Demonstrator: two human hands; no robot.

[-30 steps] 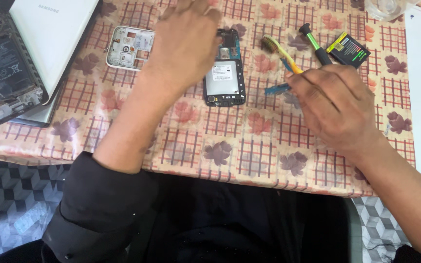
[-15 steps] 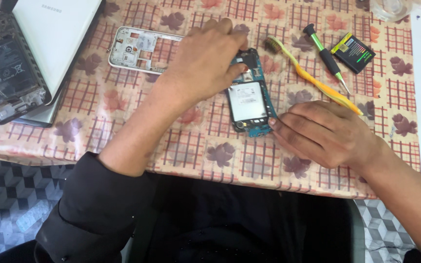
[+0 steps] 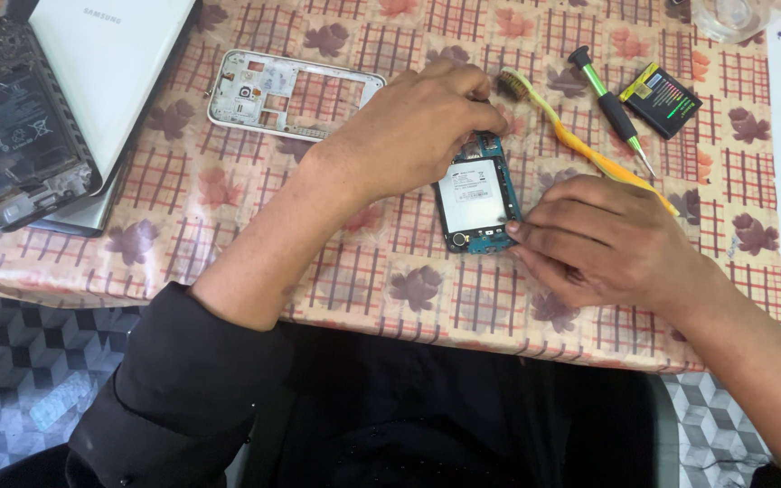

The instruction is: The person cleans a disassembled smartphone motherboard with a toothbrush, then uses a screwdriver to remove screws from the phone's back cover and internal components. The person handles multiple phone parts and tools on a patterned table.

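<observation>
Presently the opened phone (image 3: 474,201) lies flat near the middle of the counter (image 3: 255,230), closer to its near edge than to the far one. Its long axis runs roughly from near edge to far edge, tilted slightly, with the far end leaning toward the counter's right side. The back cover is off: a pale silver plate fills the centre, and blue-green circuit board shows at both short ends inside a dark rim.

The left hand (image 3: 418,126) is curled over the phone's far end, fingers closed on that end and hiding it. The right hand (image 3: 603,237) rests at the near right corner of the phone, thumb and forefinger pinched against the lower board; whether they hold any small part cannot be told.

A white phone frame (image 3: 291,95) lies toward the far left, apart from the phone. A yellow toothbrush (image 3: 580,145) lies just right of the phone, slanting toward the right edge, with a green-handled screwdriver (image 3: 609,107) and a black battery (image 3: 662,99) beyond it. A second dismantled handset (image 3: 15,136) and a white box (image 3: 106,68) sit at the far left corner.

Compared with half a second earlier, the phone sits in much the same spot and heading; the right hand has moved in from beside the phone to its near corner.
</observation>
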